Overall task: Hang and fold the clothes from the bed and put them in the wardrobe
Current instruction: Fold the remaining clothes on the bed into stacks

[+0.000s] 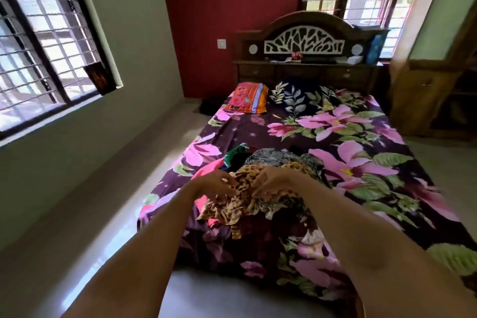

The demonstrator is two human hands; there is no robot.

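At the bed's (335, 121) near end, left hand (219, 184) and right hand (271, 180) both seem to pinch the leopard cloth (227, 210), and a lift could drag the tangled pile (278, 157) along.

Both bare forearms reach forward from the lower edge of the view and converge, wrists close together. The left hand (219, 184) and right hand (272, 181) face each other, fingers bent downward and curled into the brown leopard-print fabric garment (240, 204), gripping it just apart from one another.
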